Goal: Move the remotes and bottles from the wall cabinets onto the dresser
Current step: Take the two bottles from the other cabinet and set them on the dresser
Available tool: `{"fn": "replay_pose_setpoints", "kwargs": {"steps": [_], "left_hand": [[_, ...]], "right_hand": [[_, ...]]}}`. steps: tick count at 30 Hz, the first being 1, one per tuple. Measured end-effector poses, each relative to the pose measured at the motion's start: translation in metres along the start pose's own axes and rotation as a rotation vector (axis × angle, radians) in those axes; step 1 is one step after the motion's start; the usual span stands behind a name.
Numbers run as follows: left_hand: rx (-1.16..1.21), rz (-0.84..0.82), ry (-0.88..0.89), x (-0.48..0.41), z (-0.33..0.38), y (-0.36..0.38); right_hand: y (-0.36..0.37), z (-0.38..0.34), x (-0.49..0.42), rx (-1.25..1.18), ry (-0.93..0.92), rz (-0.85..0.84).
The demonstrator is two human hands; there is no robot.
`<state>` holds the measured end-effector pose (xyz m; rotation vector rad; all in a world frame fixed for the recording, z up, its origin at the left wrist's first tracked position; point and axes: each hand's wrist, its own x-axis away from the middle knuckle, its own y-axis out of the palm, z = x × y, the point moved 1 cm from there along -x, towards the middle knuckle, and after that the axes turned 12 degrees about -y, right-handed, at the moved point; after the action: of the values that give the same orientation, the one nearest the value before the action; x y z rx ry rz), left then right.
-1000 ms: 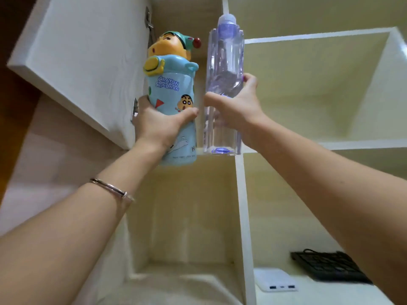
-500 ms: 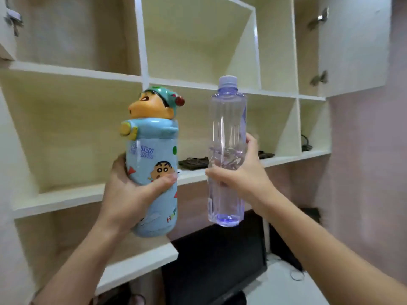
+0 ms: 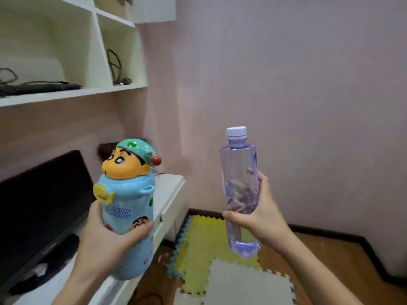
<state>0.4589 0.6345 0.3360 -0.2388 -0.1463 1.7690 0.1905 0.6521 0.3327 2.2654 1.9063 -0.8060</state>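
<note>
My left hand (image 3: 105,241) grips a light-blue cartoon bottle (image 3: 128,203) with a yellow character head and a green cap, held upright above the white dresser (image 3: 169,194). My right hand (image 3: 257,216) holds a clear plastic water bottle (image 3: 240,186) with a white cap, upright, out over the floor to the right of the dresser. The white wall cabinets (image 3: 72,93) are up at the left, and a flat black item, perhaps a remote (image 3: 44,86), lies on their lower shelf.
A black television (image 3: 41,194) stands on the dresser at the left. Cables (image 3: 116,69) lie in the right cabinet compartment. Yellow and white foam mats (image 3: 220,267) cover part of the wooden floor. A pink wall fills the right.
Both bottles have come down from the cabinet shelves to dresser height. My view has swung down and right, so the dresser, mats and floor now show.
</note>
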Motion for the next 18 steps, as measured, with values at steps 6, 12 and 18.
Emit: {"fn": "replay_pose_setpoints", "kwargs": {"steps": [6,12,18], "left_hand": [[0.041,-0.325,-0.083,0.037,-0.023,0.198],[0.033,-0.630,-0.125,0.096,-0.029,0.396],[-0.137,-0.879,-0.174,0.157,-0.054,0.531]], "right_hand": [[-0.173,0.078,0.091,0.228,0.239,0.295],[-0.321,0.138,0.186,0.332,0.464,0.632],[-0.390,0.183,0.286,0.364,0.706,0.902]]}}
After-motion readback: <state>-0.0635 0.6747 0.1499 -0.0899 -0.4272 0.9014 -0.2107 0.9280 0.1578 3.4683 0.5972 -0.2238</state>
